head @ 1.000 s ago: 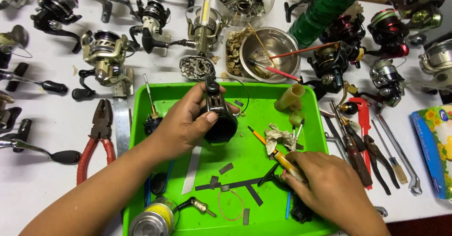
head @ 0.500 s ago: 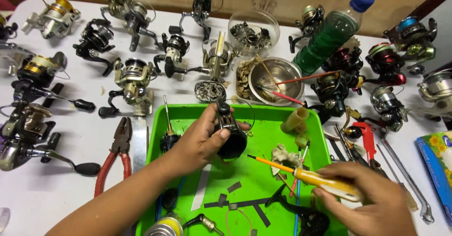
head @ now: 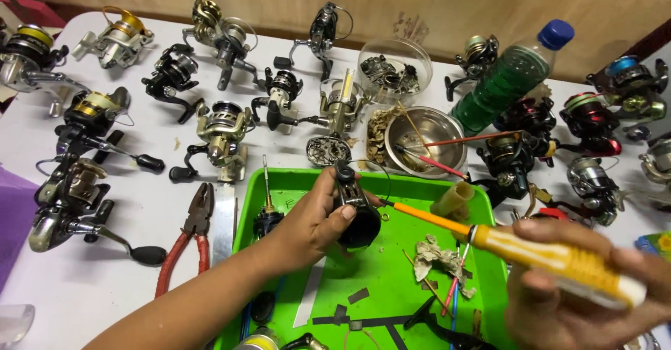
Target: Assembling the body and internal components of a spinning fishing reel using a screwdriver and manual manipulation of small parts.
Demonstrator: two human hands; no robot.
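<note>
Nearest the viewer, the person's right hand [head: 587, 294] closes around the yellow plastic handle of a screwdriver [head: 552, 259]; its orange shaft slants up and left, with the tip meeting a black fishing reel body [head: 355, 207]. The left hand [head: 314, 221] wraps firmly around that reel, holding it above a bright green plastic tray [head: 391, 280] strewn with small dark parts and crumpled paper scraps. Left of the tray lie red-handled pliers [head: 185, 238] on the white table [head: 140, 196]. Beyond the tray sits a round steel bowl [head: 426, 147], then a green plastic bottle with a blue cap [head: 510, 77], with many spinning reels ranged across the table.
</note>
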